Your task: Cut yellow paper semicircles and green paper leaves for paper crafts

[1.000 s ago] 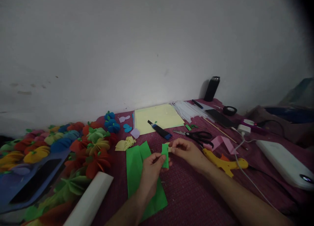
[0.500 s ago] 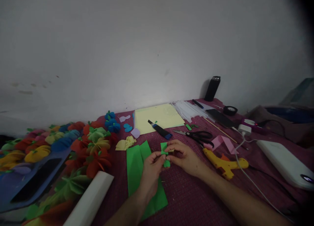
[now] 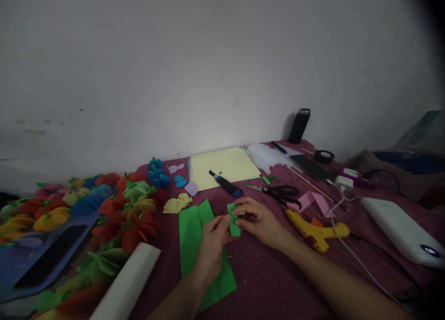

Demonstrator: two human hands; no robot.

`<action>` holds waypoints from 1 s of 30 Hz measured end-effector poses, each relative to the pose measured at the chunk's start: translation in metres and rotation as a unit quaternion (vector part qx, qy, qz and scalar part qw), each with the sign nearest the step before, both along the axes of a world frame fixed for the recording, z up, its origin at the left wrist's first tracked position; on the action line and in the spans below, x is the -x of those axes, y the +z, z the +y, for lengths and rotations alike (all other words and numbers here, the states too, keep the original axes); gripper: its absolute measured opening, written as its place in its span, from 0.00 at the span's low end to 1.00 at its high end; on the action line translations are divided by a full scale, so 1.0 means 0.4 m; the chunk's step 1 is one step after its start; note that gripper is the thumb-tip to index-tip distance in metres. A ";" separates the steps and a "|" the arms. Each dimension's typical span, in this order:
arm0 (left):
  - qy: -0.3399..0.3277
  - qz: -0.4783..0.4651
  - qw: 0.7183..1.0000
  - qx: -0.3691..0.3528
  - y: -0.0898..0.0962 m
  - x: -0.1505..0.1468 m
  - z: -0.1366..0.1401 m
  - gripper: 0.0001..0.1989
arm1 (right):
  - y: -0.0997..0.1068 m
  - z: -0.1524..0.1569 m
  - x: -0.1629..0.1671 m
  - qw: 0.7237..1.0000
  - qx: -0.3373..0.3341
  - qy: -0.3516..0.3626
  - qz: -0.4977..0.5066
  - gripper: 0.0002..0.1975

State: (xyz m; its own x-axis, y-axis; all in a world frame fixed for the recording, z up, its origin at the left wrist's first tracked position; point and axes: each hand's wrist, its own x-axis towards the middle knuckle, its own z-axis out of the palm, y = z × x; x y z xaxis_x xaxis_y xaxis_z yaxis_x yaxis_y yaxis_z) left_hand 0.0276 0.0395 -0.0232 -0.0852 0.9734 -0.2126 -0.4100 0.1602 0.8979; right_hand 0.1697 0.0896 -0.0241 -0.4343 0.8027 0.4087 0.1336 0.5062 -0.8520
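A small green paper strip [image 3: 233, 227] stands upright between my two hands, above the purple woven tablecloth. My left hand [image 3: 212, 241] pinches it at its left edge, thumb and forefinger together. From the other side, my right hand [image 3: 261, 223] curls round with thumb and fingertips closed on a narrow curled green piece [image 3: 235, 218] lying across the strip; the fingers partly hide it. Beneath my left hand lie folded green paper sheets [image 3: 189, 239]. Black-handled scissors [image 3: 282, 192] rest beyond my right hand, and a yellow glue gun [image 3: 318, 230] lies to its right.
Colourful paper flowers [image 3: 139, 208] crowd the left, beside a white roll [image 3: 130, 278]. A blue cutter knife [image 3: 225, 184] lies on the yellow paper [image 3: 239, 162]. To the right are a pink strip [image 3: 314, 201], a phone [image 3: 310, 167], a white power bank [image 3: 399, 229] with a cable, and a black bottle [image 3: 299, 126].
My left fingertips have shifted slightly left, from the middle of the strip to its edge. The narrow green piece across it now looks curled. My right hand has hardly moved.
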 end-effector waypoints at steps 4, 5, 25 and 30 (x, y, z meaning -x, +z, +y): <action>0.002 0.010 1.000 0.008 0.008 -0.001 0.002 0.15 | -0.002 0.001 0.003 1.000 -0.006 -0.001 0.005 0.07; 0.000 0.012 1.000 0.008 0.009 -0.002 0.003 0.15 | -0.003 0.001 0.004 1.000 -0.001 0.000 0.009 0.07; 0.067 0.206 0.969 -0.115 -0.013 0.035 0.022 0.14 | 0.006 0.037 -0.049 0.983 0.133 -0.007 -0.127 0.05; 0.057 0.229 0.963 -0.130 -0.021 0.029 0.021 0.13 | 0.026 0.011 -0.022 0.973 0.210 0.076 -0.050 0.11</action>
State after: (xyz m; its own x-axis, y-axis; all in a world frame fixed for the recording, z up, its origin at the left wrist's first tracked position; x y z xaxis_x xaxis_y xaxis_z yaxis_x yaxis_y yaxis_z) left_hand 0.0161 0.0478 -0.0317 -0.2210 0.9676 0.1224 0.0368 -0.1171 0.9924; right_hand 0.1784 0.0939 -0.0137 -0.5821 0.8131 0.0075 0.1772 0.1358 -0.9748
